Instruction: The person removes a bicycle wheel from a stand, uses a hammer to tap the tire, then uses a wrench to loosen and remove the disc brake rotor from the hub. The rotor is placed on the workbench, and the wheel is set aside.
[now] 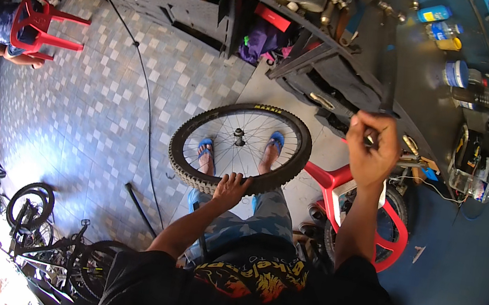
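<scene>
A bicycle wheel (239, 137) with a black knobbly tyre stands tilted in front of my legs, its spokes and hub facing up. My left hand (232, 190) is closed over the near side of the tyre. Raised to the right, well apart from the wheel, my right hand (375, 146) is a fist around a dark, rod-like tool (388, 86). The tool points away toward the workbench; its far end blends into the dark background, so its kind is unclear.
A cluttered workbench (419, 94) with tools and bottles runs along the far and right sides. A red plastic chair (395, 236) stands at my right. Hanging down on the left is a black hose (150, 91). Near another red chair (37, 21) is a person; bicycles (58, 244) stand lower left.
</scene>
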A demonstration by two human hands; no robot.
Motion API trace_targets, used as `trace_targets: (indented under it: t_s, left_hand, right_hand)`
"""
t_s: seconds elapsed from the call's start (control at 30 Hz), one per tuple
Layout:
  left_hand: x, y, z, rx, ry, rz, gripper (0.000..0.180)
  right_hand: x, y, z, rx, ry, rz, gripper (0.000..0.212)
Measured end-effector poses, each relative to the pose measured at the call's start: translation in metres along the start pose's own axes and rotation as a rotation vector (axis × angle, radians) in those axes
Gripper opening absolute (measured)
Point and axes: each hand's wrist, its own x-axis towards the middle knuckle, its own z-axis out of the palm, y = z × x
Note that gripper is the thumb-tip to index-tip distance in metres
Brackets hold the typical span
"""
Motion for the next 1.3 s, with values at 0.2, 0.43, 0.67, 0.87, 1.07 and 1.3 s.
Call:
trace_targets:
  t_s: [0.2, 0.43, 0.67, 0.87, 1.07, 1.3]
  left_hand:
    - [-0.035, 0.014, 0.032, -0.04, -0.149, -0.104, 0.053]
    - [0.052, 0.029, -0.123, -0.537, 0.235, -0.158, 0.062]
    - [0.107, 0.031, -0.178, -1.003, 0.399, -0.145, 0.012]
    - [0.087, -0.029, -0.16, -1.017, 0.514, -0.382, 0.03]
    - [0.085, -0.109, -0.143, -1.007, 0.73, -0.359, 0.026]
    - [0.111, -0.165, -0.074, -1.377, 0.55, -0.412, 0.02]
  right_hand:
    - [-0.048, 0.029, 0.038, 0.018, -0.458, 0.156, 0.016]
    - [-0.055, 0.039, 0.039, 0.048, -0.809, 0.103, 0.017]
    - [0.047, 0.064, 0.009, -0.344, -0.26, -0.036, 0.051]
    - [0.191, 0.218, 0.005, -0.988, -0.129, 0.354, 0.07]
    - [0.182, 0.228, -0.014, -0.145, -0.056, 0.67, 0.039]
    - [0.046, 0.093, -0.058, 0.481, -0.001, 0.449, 0.036]
